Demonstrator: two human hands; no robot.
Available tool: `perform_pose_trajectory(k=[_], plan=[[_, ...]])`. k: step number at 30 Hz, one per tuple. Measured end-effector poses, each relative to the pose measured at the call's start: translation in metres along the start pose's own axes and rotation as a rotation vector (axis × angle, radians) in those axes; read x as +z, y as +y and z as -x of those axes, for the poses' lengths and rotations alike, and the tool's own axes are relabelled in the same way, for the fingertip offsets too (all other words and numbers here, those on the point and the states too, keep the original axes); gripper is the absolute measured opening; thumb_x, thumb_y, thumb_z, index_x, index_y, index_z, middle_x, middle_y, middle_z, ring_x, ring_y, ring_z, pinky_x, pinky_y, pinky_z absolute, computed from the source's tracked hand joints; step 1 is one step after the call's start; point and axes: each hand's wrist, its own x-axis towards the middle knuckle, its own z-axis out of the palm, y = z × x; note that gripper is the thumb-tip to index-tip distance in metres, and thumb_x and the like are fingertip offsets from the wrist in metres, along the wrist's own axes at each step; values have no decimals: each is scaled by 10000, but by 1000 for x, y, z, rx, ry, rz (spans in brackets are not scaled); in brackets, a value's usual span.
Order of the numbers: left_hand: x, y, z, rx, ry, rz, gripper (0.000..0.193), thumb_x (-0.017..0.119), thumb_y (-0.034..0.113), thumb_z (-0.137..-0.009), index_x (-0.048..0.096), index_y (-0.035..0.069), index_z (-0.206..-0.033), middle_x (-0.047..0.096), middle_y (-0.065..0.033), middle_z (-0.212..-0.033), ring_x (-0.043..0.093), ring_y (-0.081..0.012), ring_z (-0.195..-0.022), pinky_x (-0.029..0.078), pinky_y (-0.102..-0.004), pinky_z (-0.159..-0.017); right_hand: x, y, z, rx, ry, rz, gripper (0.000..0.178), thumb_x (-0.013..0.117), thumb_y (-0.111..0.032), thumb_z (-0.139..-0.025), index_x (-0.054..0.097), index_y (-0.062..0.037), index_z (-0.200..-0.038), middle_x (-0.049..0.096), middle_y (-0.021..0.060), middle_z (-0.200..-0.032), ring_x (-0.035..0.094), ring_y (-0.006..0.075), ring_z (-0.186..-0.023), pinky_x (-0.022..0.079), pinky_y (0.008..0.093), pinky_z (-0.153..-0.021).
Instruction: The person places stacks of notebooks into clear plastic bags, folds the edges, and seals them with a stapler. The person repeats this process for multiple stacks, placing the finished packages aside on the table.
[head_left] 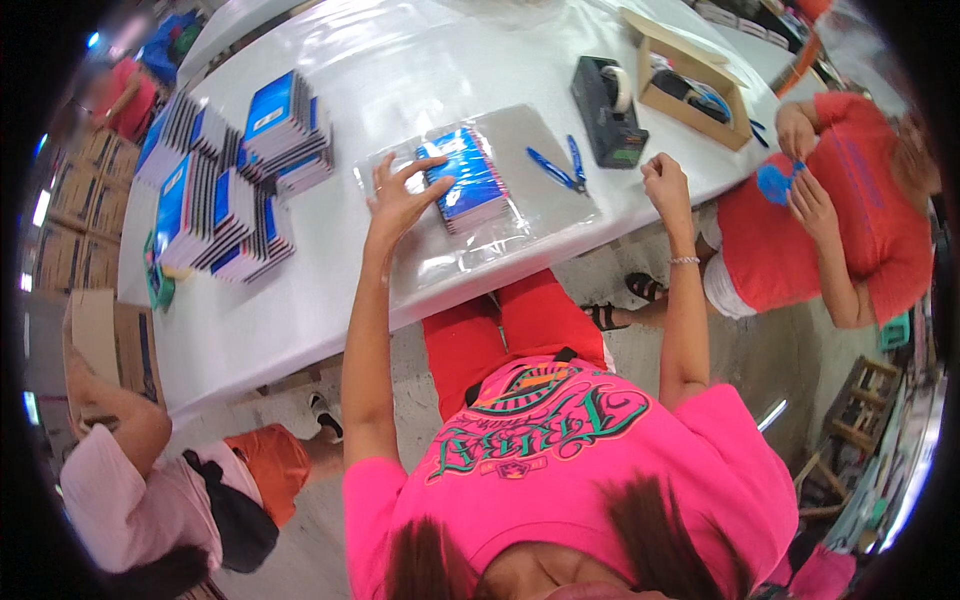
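Note:
A stack of blue-covered spiral notebooks lies on a clear plastic sheet near the table's front edge. My left hand is at its left side with fingers spread, the index finger and thumb reaching the top cover's left edge. Raised to the right is my right hand, its fingers curled together; whatever they may pinch is too small to make out. It is just below a black tape dispenser with a roll of clear tape. Blue-handled cutters lie between the notebooks and the dispenser.
Several piles of blue notebooks stand at the table's left. An open cardboard box holding tools sits at the far right. A person in red handles a blue item at right; another person is at lower left.

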Motion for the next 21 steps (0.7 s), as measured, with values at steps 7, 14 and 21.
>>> perform_pose_trajectory(k=[7, 14, 21], plan=[[-9, -10, -1, -26, -73, 13, 616, 773, 638, -640, 667, 391, -1194, 235, -227, -1531, 98, -411, -1458, 125, -658, -1093, 62, -169, 8, -529, -679, -546, 270, 685, -283, -880, 634, -18, -877, 613, 29, -765, 555, 121, -690, 457, 274, -648], [-9, -1, 0, -55, -40, -45, 659, 786, 629, -633, 671, 336, -1213, 251, -268, -1508, 181, -397, -1446, 184, -608, -1119, 112, -220, -20, -696, -945, -180, 212, 744, -216, -803, 665, -21, -776, 605, 18, -652, 542, 107, -637, 429, 289, -577], [32, 14, 28, 8, 158, -419, 643, 509, 519, -934, 343, 225, -1482, 161, -143, -1586, 58, -399, -1470, 35, -744, -1064, 124, -233, -28, -715, -945, 96, 263, 796, -268, -724, 695, -27, -702, 670, 53, -638, 613, 140, -590, 466, 302, -528]])
